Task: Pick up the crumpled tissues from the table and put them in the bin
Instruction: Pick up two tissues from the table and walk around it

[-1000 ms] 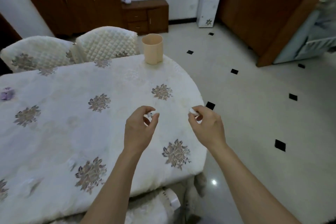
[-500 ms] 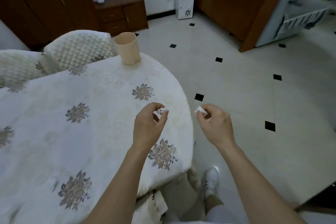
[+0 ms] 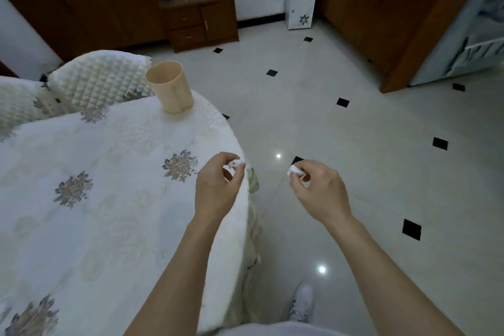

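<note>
My left hand hovers over the table's right edge, its thumb and fingers pinched on a small crumpled white tissue. Out over the floor, right of the table, my right hand pinches a second crumpled tissue. A beige bin, open at the top, stands on the table's far right corner, well beyond both hands. The round table wears a white cloth with grey flower patterns.
Two quilted white chair backs stand behind the table at the left. A brown cabinet and wardrobes line the far wall. White tiled floor with black diamonds spreads to the right. My shoe shows at the bottom.
The view has swung right and the table has slid left in the frame. Both hands keep their tissues; the right hand now hangs over the floor, past the table's edge.
</note>
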Motion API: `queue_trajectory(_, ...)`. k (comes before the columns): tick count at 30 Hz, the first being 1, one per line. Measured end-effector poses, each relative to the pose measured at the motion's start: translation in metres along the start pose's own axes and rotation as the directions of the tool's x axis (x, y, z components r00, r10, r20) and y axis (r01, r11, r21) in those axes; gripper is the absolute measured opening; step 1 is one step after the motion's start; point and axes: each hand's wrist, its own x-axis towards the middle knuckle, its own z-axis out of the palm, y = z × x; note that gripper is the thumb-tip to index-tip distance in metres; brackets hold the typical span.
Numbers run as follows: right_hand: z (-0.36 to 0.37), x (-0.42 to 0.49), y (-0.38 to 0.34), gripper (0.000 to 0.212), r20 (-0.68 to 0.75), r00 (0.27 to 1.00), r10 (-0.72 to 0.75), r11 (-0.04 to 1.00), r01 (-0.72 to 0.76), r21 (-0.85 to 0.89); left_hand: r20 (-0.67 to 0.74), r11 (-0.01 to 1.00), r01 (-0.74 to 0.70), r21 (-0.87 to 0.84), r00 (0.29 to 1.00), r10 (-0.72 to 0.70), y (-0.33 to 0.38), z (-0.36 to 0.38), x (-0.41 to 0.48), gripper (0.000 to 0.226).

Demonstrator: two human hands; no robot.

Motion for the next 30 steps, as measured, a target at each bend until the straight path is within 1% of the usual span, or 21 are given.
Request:
queue_trajectory(2, -0.01, 0.024, 0.02, 0.014, 0.022, 1.0, -0.013, 1.0, 0.013, 0.007, -0.031, 1.0, -0.001, 0.002, 1.0, 0.001, 0.016, 0.018, 0.014, 0.001)
queue_trajectory(6, -0.022, 0.063, 0.049, 0.015, 0.028, 0.999, -0.023, 0.999, 0.022, 0.036, -0.037, 1.0, -0.011, 0.019, 0.999, 0.012, 0.035, 0.047, 0.036, 0.003)
queue_trajectory(8, -0.026, 0.078, 0.057, 0.013, 0.025, 1.0, -0.018, 0.999, 0.016, 0.052, -0.044, 1.0, 0.011, 0.018, 0.999, -0.01, 0.041, 0.058, 0.047, 0.004)
queue_trajectory(18, -0.021, 0.16, 0.096, 0.017, 0.094, 0.995, -0.022, 0.997, 0.015, 0.077, -0.078, 0.995, 0.081, 0.06, 0.994, -0.076, 0.037, 0.111, 0.111, 0.006)
queue_trajectory(23, -0.011, 0.228, 0.104, 0.017, 0.119, 0.993, -0.021, 0.997, 0.011, 0.081, -0.085, 0.994, 0.102, 0.043, 0.991, -0.098, 0.034, 0.135, 0.169, 0.005)
queue_trajectory(27, 0.008, 0.299, 0.103, 0.016, 0.128, 0.99, -0.064, 0.996, 0.055, 0.067, -0.113, 0.992, 0.122, 0.037, 0.987, -0.117, 0.023, 0.149, 0.233, 0.004)
queue_trajectory(30, 0.023, 0.36, 0.095, 0.017, 0.144, 0.986, -0.079, 0.996, 0.073, 0.045, -0.134, 0.992, 0.125, -0.006, 0.983, -0.124, 0.012, 0.157, 0.288, 0.003)
